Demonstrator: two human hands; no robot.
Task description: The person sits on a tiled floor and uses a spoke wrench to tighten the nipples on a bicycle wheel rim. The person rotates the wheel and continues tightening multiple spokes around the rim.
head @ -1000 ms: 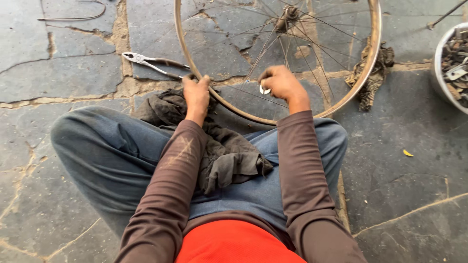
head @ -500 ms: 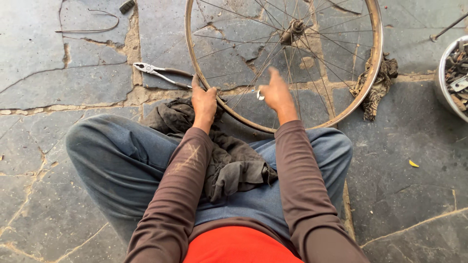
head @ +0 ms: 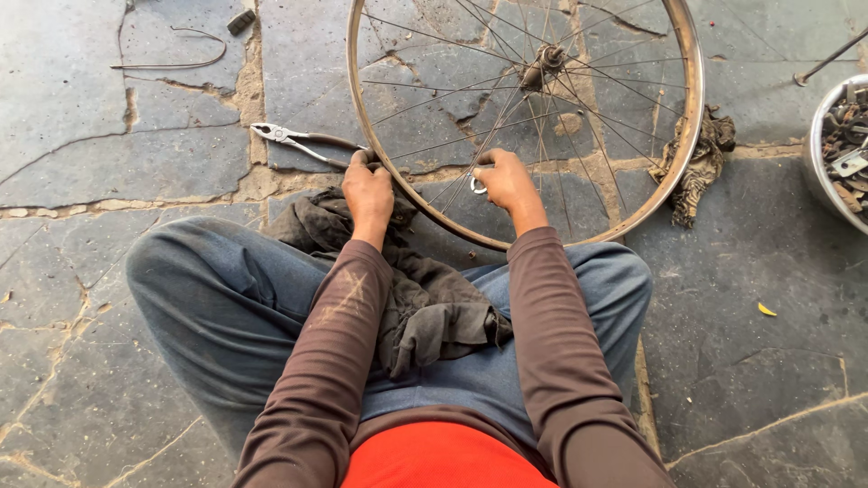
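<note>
A bare bicycle wheel rim with thin spokes and a central hub lies flat on the stone floor in front of my crossed legs. My left hand grips the rim's near-left edge. My right hand reaches in among the spokes and pinches a small round metal tool against a spoke. A dark grey rag lies across my lap, under my forearms.
Pliers lie on the floor left of the wheel. A bent wire and a small dark block are at top left. A dirty rag sits under the rim's right side. A bowl of metal parts stands at far right.
The view has shifted, so the wheel and hands sit lower and further right in the frame. Both hands keep their hold; the right hand has shifted slightly along the spokes.
</note>
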